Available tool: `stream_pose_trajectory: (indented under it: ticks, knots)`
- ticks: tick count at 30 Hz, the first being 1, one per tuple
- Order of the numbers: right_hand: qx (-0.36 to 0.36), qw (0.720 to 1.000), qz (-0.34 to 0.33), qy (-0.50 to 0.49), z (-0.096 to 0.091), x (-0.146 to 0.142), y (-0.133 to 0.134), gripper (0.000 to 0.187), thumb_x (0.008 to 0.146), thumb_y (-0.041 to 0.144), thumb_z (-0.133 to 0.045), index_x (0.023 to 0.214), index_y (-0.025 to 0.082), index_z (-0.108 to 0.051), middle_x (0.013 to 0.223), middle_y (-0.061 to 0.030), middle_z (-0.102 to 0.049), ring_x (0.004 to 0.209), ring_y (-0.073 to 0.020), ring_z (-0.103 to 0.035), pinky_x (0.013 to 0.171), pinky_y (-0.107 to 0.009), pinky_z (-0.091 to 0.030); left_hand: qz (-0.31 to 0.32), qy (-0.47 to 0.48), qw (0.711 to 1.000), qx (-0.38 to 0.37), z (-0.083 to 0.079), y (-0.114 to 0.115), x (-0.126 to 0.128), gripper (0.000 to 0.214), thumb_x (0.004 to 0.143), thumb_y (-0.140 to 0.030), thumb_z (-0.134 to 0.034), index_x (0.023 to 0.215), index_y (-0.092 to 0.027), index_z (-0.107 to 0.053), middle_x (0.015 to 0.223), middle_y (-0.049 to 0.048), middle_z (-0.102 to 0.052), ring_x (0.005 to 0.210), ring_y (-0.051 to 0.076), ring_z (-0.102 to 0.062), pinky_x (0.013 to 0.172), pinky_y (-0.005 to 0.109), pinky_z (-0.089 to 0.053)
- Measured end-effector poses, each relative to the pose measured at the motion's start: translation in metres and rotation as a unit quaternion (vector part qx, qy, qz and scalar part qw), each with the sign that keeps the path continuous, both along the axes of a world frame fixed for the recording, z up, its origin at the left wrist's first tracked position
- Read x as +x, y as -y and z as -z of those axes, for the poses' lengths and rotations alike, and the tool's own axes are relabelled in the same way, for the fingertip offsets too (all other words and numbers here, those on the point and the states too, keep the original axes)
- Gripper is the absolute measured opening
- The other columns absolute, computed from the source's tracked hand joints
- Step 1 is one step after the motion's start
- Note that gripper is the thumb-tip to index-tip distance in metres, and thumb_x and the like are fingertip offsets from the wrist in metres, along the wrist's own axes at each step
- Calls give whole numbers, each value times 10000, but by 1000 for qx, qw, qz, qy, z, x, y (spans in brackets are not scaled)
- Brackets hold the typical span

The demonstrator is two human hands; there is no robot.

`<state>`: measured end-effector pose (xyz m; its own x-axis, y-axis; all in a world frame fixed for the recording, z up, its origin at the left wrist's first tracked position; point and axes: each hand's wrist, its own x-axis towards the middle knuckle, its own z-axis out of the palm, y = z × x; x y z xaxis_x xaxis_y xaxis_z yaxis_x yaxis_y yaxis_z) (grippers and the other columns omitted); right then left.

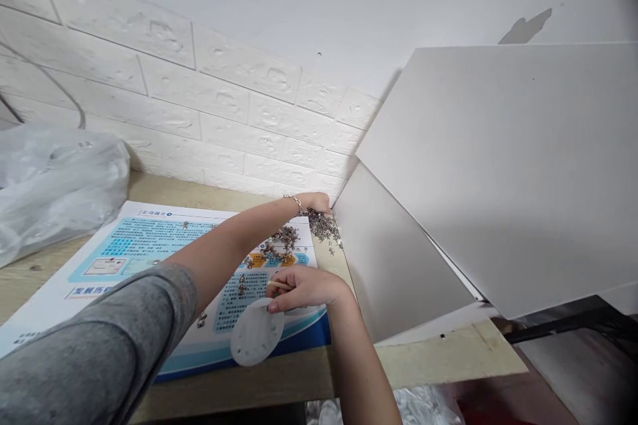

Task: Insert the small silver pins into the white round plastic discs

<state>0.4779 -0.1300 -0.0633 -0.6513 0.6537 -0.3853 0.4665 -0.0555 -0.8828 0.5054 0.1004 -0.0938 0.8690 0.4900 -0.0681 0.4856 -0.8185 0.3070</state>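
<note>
The left hand sits cupped, fingers curled down, at the far end of a scatter of small metal fittings, over the far edge of a printed blue-and-white poster; whether it grips any cannot be told. The right hand is closed on a thin wooden stick, long axis roughly level, tip pointing left. Its fingers also touch a white perforated disc lying on the poster's near part. A pale panel leans right of the fittings.
</note>
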Motion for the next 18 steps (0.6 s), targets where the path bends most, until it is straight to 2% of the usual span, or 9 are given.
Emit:
stream_pose_trajectory:
  ticks: [5,9,15,18]
  knots:
    - [-10,1000,-2,-13,2,-1,0,320,712,421,-616,776,140,-476,596,48,-337,509,-38,-299,441,-177,-234,-55,-55,997,29,-5,-10,-11,268,644,-250,-607,822,-61,-672,810,153,-651,719,223,-581,664,280,-436]
    - [-21,1000,5,-2,6,-1,-2,333,697,422,-630,799,139,-487,630,41,-377,506,-32,-325,423,-164,-252,-82,-101,991,31,0,-15,-24,290,562,-252,-718,786,-77,-664,783,151,-653,749,243,-597,683,281,-456]
    - [-33,999,25,5,11,-1,-5,349,696,439,-628,847,143,-521,632,39,-381,517,-36,-342,415,-152,-283,-69,-88,993,28,6,-6,-27,205,780,-284,-586,813,-83,-607,805,66,-622,758,160,-585,723,325,-471]
    - [-35,998,43,7,12,-1,-5,362,677,443,-646,848,146,-528,636,38,-385,527,-41,-354,417,-151,-294,-55,-68,996,8,2,1,-28,187,768,-277,-601,761,-90,-605,741,40,-610,713,143,-575,699,307,-469]
